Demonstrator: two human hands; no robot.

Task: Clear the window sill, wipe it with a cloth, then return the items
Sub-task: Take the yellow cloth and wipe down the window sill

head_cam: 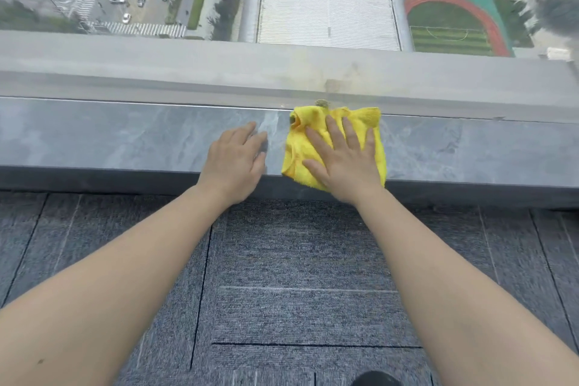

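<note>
A grey marbled window sill [125,138] runs across the view below the window glass. A yellow cloth [300,147] lies crumpled on it near the middle, reaching from the glass to the front edge. My right hand [343,163] lies flat on the cloth, fingers spread, pressing it onto the sill. My left hand [236,163] rests palm down on the bare sill just left of the cloth, fingers slightly apart, holding nothing. No other items stand on the visible sill.
The window glass [313,9] rises right behind the sill, with a grey outer ledge [156,72] beyond it and streets far below. Grey carpet tiles [297,260] cover the floor under my arms. A dark shoe tip [374,379] shows at the bottom edge.
</note>
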